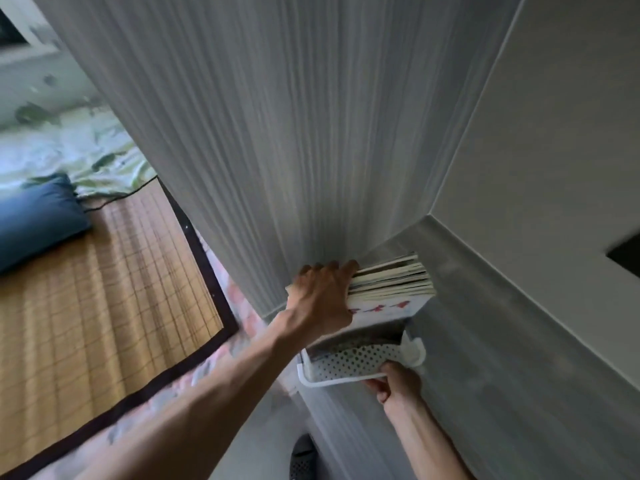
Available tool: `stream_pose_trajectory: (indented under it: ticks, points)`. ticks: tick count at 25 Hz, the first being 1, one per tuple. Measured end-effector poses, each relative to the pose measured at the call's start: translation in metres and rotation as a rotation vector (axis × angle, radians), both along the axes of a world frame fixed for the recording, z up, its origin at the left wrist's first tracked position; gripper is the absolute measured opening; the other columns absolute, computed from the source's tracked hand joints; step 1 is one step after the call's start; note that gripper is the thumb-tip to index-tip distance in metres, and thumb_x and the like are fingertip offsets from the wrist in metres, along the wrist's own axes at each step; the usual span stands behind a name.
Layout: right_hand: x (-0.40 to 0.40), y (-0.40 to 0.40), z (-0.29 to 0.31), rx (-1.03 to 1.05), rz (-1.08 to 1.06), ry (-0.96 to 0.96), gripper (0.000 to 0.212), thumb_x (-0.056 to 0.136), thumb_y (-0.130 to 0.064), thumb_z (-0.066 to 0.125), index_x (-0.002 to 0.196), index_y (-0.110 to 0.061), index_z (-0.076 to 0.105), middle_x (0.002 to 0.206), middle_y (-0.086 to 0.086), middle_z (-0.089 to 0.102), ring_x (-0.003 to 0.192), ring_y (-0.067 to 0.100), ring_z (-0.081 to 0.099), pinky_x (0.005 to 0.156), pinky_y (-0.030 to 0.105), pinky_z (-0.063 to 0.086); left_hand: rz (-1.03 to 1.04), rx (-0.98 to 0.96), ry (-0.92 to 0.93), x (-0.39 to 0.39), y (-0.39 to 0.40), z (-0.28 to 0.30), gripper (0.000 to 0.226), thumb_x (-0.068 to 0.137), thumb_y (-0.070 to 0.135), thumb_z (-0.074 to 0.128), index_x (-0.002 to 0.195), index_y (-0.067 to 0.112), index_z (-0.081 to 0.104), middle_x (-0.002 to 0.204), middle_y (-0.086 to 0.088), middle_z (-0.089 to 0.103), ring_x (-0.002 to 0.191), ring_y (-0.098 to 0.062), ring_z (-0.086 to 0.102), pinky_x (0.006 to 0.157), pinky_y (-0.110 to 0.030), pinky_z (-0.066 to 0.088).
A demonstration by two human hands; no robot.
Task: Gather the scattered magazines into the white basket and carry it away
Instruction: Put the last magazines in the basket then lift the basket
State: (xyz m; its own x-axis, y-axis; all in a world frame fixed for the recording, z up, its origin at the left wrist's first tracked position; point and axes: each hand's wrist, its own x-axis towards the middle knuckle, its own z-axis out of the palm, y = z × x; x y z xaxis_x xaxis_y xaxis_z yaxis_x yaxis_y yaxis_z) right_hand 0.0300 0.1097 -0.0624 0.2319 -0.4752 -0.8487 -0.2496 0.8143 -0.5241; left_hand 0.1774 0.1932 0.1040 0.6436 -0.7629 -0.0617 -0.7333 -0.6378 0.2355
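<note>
Item: white basket (353, 363), lower centre-right of the frame. Perforated plastic wall, rolled rim, one moulded handle seen at its right end. It is held up in the air, close to the grey striped wall (259, 133) and just beside a grey skirting band (502, 323).

Contents: a stack of magazines (389, 282), stood on edge inside the basket, page edges fanned toward the upper right. The nearest cover is white with red characters printed along its top; the writing is blurred and partly covered, so it cannot be read. No brand or label is made out on the basket.

Left hand (323, 299): laid over the left end of the stack, fingers curled over the upper edges of the magazines, thumb side toward the covers. The stack is gripped and steadied.

Right hand (398, 381): placed under the basket's right end, fingers wrapped round the rim from below, thumb showing beneath. The basket is held by it.

Surroundings: a woven bamboo mat (104, 289) with a dark border at the left of the frame; a blue pillow (38, 220) at its upper left; patterned bedding (69, 147), possibly a sheet, behind that. A dark perforated slipper (303, 457) is seen at the bottom centre.
</note>
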Motion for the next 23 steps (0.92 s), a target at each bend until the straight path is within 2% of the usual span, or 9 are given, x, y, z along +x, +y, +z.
stream_pose_trajectory:
  ticks: [5, 9, 11, 14, 17, 19, 21, 22, 23]
  points:
    - [0.08, -0.011, 0.006, -0.081, 0.138, -0.012, 0.023, 0.079, 0.007, 0.054, 0.099, 0.002, 0.062, 0.081, 0.019, 0.068, 0.04, 0.017, 0.065, 0.034, 0.022, 0.046, 0.109, -0.034, -0.03, 0.06, 0.018, 0.001, 0.066, 0.068, 0.034, 0.073, 0.127, 0.029, 0.045, 0.112, -0.004, 0.07, 0.098, -0.029, 0.068, 0.09, -0.041, 0.054]
    - [0.111, -0.026, 0.001, -0.167, 0.212, 0.04, 0.008, 0.082, 0.004, 0.058, 0.087, 0.0, 0.063, 0.058, 0.011, 0.066, 0.038, 0.016, 0.062, 0.034, 0.022, 0.046, 0.182, -0.031, -0.107, 0.075, 0.01, -0.008, 0.063, 0.067, 0.033, 0.074, 0.123, 0.025, 0.047, 0.115, -0.006, 0.067, 0.102, -0.031, 0.064, 0.091, -0.04, 0.051]
    - [0.107, -0.026, 0.0, -0.167, 0.252, 0.031, 0.002, 0.088, -0.004, 0.06, 0.089, -0.005, 0.061, 0.066, 0.011, 0.068, 0.046, 0.018, 0.065, 0.036, 0.022, 0.048, 0.225, -0.008, -0.116, 0.077, 0.008, -0.006, 0.067, 0.067, 0.035, 0.076, 0.125, 0.023, 0.045, 0.117, -0.007, 0.065, 0.104, -0.032, 0.063, 0.089, -0.04, 0.05]
    - [0.101, -0.027, 0.003, -0.125, 0.312, 0.008, 0.011, 0.095, -0.02, 0.057, 0.097, -0.009, 0.057, 0.083, 0.012, 0.07, 0.064, 0.022, 0.069, 0.043, 0.027, 0.053, 0.18, -0.027, -0.232, 0.068, 0.012, 0.003, 0.07, 0.074, 0.034, 0.071, 0.134, 0.019, 0.039, 0.128, -0.008, 0.054, 0.113, -0.03, 0.055, 0.094, -0.041, 0.044]
    - [0.087, -0.035, 0.01, -0.136, 0.526, 0.079, 0.029, 0.092, -0.038, 0.06, 0.1, -0.009, 0.061, 0.09, 0.014, 0.073, 0.066, 0.027, 0.071, 0.054, 0.031, 0.056, 0.171, -0.347, -0.339, 0.037, 0.051, -0.003, 0.06, 0.078, 0.035, 0.066, 0.132, 0.019, 0.046, 0.127, -0.006, 0.053, 0.11, -0.024, 0.049, 0.092, -0.037, 0.041]
    - [0.077, -0.045, 0.017, -0.328, 0.682, 0.259, 0.043, 0.086, -0.046, 0.064, 0.104, -0.007, 0.063, 0.098, 0.019, 0.072, 0.075, 0.033, 0.07, 0.062, 0.036, 0.054, 0.417, -0.504, -0.19, 0.011, 0.089, -0.022, 0.055, 0.077, 0.036, 0.069, 0.125, 0.022, 0.047, 0.118, -0.001, 0.056, 0.101, -0.017, 0.048, 0.087, -0.032, 0.044]
    - [0.079, -0.061, 0.032, -0.727, 0.773, 0.491, 0.044, 0.084, -0.039, 0.065, 0.114, -0.008, 0.061, 0.111, 0.019, 0.069, 0.096, 0.035, 0.067, 0.073, 0.037, 0.048, 0.7, -0.395, 0.123, -0.002, 0.108, -0.047, 0.064, 0.073, 0.039, 0.074, 0.127, 0.022, 0.043, 0.118, -0.003, 0.059, 0.098, -0.018, 0.048, 0.084, -0.037, 0.047]
    - [0.086, -0.069, 0.044, -0.881, 0.76, 0.487, 0.042, 0.083, -0.033, 0.064, 0.118, -0.012, 0.058, 0.114, 0.015, 0.068, 0.1, 0.034, 0.065, 0.073, 0.035, 0.044, 0.769, -0.291, 0.284, -0.001, 0.107, -0.057, 0.075, 0.072, 0.041, 0.075, 0.134, 0.02, 0.039, 0.125, -0.006, 0.058, 0.104, -0.021, 0.048, 0.088, -0.04, 0.047]
    - [0.096, -0.075, 0.058, -0.968, 0.747, 0.389, 0.041, 0.083, -0.03, 0.065, 0.12, -0.016, 0.056, 0.115, 0.009, 0.068, 0.101, 0.031, 0.064, 0.073, 0.031, 0.042, 0.782, -0.23, 0.42, 0.005, 0.101, -0.063, 0.084, 0.071, 0.042, 0.075, 0.14, 0.016, 0.035, 0.132, -0.009, 0.055, 0.112, -0.025, 0.048, 0.094, -0.042, 0.046]
